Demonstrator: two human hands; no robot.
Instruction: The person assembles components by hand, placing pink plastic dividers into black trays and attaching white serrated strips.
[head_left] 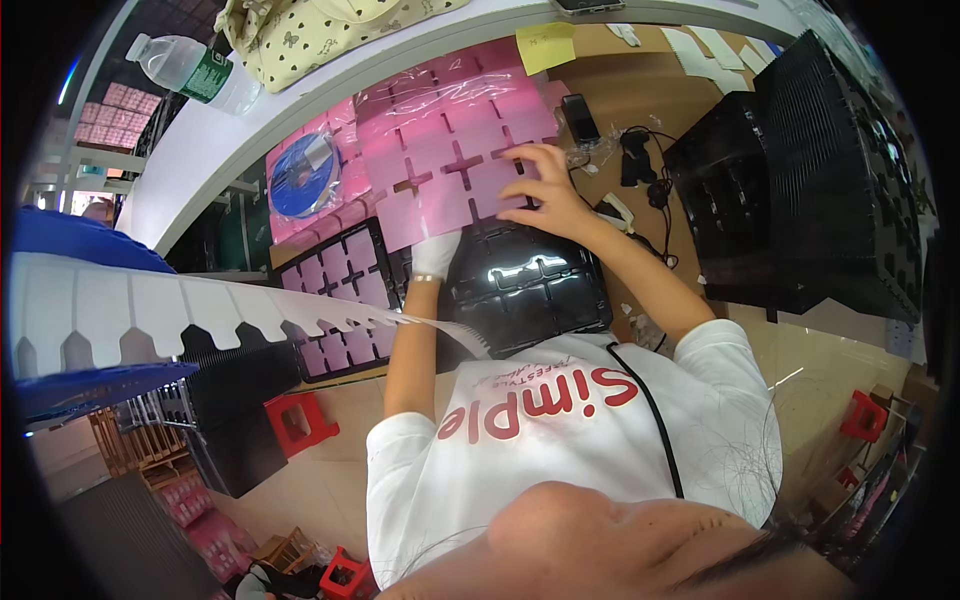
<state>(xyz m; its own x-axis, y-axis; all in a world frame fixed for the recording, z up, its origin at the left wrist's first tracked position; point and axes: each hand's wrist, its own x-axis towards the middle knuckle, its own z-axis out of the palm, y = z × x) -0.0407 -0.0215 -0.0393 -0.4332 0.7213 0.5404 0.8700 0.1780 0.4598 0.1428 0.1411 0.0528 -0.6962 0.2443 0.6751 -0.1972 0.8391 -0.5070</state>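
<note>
Head view, pink sheet: a pale pink sheet [432, 200] with cross-shaped openings lies in front of the person, its near edge over the far part of a glossy black tray [530, 290].
Gloved left hand: the left hand [436, 254] reaches up to the sheet's near edge, fingers hidden; I can't tell whether it grips anything.
Bare right hand: the right hand [546, 192] is at the sheet's right side, fingers bent and spread apart; I can't tell if the tips touch it.
Left of the tray: another black tray [386, 262] filled with pink pieces.
Beyond that: a blue reel [303, 178] under clear plastic.
Far left: a notched white strip [150, 305] curves toward the person's chest.
Right side: upright black trays [725, 190], with a small black device [580, 120] nearer the sheet.
Upper shelf: a water bottle [185, 68] lies beside a cream bag [300, 45].
</note>
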